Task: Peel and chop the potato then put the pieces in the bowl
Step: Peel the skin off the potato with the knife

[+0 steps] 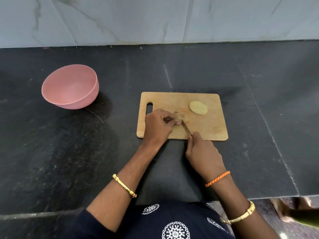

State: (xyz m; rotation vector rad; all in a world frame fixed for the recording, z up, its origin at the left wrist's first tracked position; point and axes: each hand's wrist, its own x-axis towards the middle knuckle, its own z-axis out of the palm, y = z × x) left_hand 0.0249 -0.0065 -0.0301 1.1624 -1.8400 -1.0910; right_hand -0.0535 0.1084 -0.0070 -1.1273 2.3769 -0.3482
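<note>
On one board, two potato pieces, one knife, two hands.

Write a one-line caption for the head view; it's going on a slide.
Left hand steadies a potato piece on the cutting board while the right hand slices with a knife; pink bowl waits empty.

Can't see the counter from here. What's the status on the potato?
Left hand holds potato piece on board; right hand grips knife, cutting. Other half waits. Bowl empty. Nothing in the way.
</note>
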